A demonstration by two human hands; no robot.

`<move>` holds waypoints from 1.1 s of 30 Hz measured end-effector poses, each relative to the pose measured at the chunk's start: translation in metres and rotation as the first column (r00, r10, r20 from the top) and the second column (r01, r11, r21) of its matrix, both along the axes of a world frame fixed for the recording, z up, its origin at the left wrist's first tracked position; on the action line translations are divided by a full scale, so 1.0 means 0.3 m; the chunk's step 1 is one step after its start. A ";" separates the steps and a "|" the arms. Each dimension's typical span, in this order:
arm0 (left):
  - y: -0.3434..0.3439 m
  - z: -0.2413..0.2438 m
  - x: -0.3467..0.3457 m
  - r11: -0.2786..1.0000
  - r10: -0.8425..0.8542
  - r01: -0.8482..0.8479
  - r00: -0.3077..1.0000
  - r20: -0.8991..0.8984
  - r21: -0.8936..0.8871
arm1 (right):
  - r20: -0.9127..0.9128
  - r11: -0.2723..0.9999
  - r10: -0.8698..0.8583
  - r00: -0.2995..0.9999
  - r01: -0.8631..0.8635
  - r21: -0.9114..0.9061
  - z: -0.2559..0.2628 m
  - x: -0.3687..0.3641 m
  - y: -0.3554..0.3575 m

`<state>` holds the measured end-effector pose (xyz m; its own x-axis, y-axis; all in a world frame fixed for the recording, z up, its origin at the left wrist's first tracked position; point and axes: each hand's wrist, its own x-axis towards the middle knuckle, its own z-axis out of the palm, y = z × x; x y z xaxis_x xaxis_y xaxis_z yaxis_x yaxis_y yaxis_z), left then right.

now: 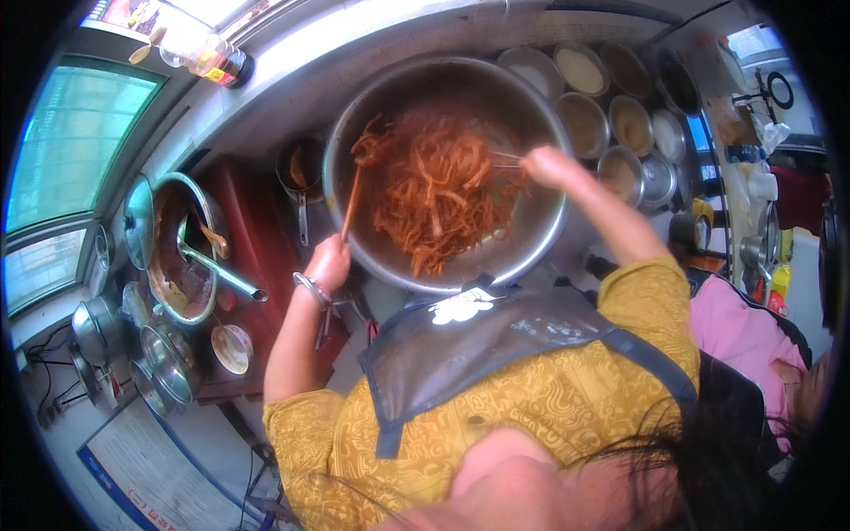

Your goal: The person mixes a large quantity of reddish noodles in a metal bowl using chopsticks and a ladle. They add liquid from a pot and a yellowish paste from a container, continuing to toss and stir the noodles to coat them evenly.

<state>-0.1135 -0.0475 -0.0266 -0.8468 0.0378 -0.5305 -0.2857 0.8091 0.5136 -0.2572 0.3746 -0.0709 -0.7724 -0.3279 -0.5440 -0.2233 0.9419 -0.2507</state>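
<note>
A large round metal basin [531,249] in front of me holds a heap of reddish-brown food strips [435,192]. My left hand [329,261] grips a wooden stick-like utensil [352,199] over the basin's left rim; its upper end lies against some of the strips and is partly hidden by them. Over the right rim, my right hand [548,167] is closed around a thin metal utensil [506,159] that reaches into the heap, so its far end is hidden.
Metal bowls [582,125] stand in rows beyond the basin's right side. A small pan [300,169] sits to its left, near a large pot [211,292] with a ladle [222,269]. A bottle [226,64] stands at upper left. Another person in pink [744,325] is at right.
</note>
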 end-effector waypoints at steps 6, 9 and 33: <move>-0.032 -0.190 0.105 0.978 -0.182 0.204 0.936 0.301 -0.042 | 0.139 0.979 0.015 0.990 -0.043 0.200 0.020 0.034 0.128; 0.100 -0.326 0.053 0.995 -0.103 0.099 0.975 0.195 0.031 | 0.154 0.997 -0.081 0.985 0.082 0.000 -0.308 0.083 -0.109; -0.043 -0.167 0.192 0.972 -0.216 0.233 0.920 0.327 -0.011 | 0.253 0.995 -0.003 0.967 -0.024 0.102 -0.032 0.127 0.173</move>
